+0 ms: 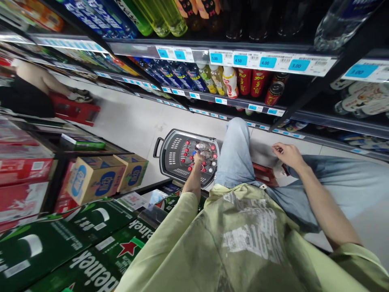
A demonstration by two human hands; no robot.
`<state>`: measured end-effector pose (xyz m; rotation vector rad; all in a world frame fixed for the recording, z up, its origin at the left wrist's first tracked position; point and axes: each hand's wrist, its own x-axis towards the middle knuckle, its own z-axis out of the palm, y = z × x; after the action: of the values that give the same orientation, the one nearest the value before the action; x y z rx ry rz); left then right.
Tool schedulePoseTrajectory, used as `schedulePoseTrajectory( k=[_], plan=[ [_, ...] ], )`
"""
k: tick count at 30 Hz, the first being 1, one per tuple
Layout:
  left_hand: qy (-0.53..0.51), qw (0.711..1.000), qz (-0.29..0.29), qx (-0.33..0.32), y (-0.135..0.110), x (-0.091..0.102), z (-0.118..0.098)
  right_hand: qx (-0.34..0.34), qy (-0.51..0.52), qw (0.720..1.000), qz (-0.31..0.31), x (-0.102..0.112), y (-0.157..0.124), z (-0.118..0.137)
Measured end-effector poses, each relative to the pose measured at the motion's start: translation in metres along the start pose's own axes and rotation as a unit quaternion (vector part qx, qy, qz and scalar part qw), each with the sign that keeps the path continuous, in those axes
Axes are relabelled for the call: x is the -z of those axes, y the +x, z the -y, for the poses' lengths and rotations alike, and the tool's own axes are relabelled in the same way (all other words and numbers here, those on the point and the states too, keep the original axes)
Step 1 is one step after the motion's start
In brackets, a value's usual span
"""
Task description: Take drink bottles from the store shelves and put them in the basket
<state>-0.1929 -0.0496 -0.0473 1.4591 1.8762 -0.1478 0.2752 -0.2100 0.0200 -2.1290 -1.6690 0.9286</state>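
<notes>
My left hand (198, 157) reaches down into a dark shopping basket (166, 162) on the floor. Its fingers look closed on a bottle (195, 153) with a blue cap, though they are small and partly hidden. Around it stand several bottles (209, 155) with red caps, and a few have white caps. My right hand (287, 154) hangs in the air over my right leg, well apart from the basket. Its fingers are loosely bent, with a gap between thumb and fingers, and nothing shows in them.
Drink shelves (194, 91) with price labels run along the far side. Green beer cartons (100, 243) are stacked close on my left, with brown cartons (94, 178) beyond. Under me is a red stool (263, 175). Another person (36, 81) sits on a red stool farther up the aisle.
</notes>
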Motion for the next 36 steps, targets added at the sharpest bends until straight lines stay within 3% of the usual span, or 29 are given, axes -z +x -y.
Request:
schedulePoseTrajectory(
  k=[5, 12, 18, 23, 27, 33, 36],
  plan=[
    [0.057, 0.996, -0.008, 0.072, 0.008, -0.006, 0.007, -0.006, -0.001, 1.0, 0.006, -0.001, 0.001, -0.002],
    [0.061, 0.996, -0.02, 0.058, 0.005, -0.005, 0.009, -0.007, 0.001, 1.0, 0.017, -0.001, 0.002, -0.001],
    [0.032, 0.997, -0.071, 0.026, 0.001, 0.001, -0.002, -0.009, -0.002, 1.0, 0.023, 0.001, 0.002, 0.0],
    [-0.014, 0.993, -0.118, -0.019, -0.006, 0.002, -0.026, -0.02, -0.004, 0.999, 0.032, 0.002, 0.004, 0.002],
    [-0.059, 0.986, -0.129, -0.083, -0.025, -0.004, -0.053, -0.024, -0.01, 0.999, 0.032, 0.005, 0.005, 0.005],
    [-0.125, 0.962, -0.078, -0.231, -0.086, -0.026, -0.108, -0.025, -0.006, 0.999, 0.032, 0.007, 0.007, 0.006],
    [-0.107, 0.945, -0.044, -0.305, -0.104, -0.028, -0.135, -0.025, 0.002, 0.999, 0.027, 0.004, 0.009, 0.005]
  ],
)
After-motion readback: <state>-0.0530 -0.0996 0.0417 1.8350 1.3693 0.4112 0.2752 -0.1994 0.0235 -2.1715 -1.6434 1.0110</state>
